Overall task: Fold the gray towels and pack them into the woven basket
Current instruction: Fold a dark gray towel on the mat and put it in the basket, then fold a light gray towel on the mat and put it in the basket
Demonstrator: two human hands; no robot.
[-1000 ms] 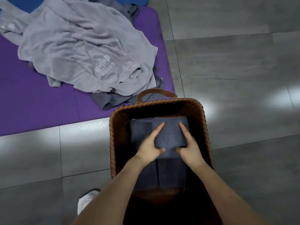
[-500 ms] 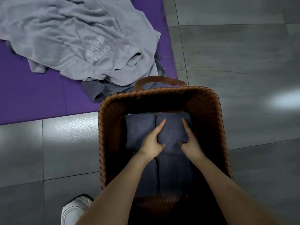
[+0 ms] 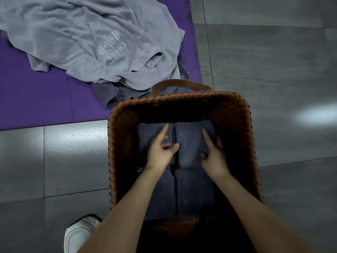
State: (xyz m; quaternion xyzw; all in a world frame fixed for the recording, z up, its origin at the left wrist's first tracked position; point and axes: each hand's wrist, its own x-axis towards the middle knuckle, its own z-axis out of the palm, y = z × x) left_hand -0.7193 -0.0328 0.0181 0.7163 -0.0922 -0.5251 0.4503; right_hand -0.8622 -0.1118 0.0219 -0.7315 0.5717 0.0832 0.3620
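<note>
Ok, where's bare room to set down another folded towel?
Woven basket is crowded: four folded dark towels line its floor, left hand and right hand on the far pair. Bare: gray tiles right of it and between purple mat and white shoe; the mat's near edge below the light gray towels.

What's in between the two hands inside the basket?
A folded dark gray towel lies between the left hand and the right hand, inside the woven basket; the head view shows it.
</note>
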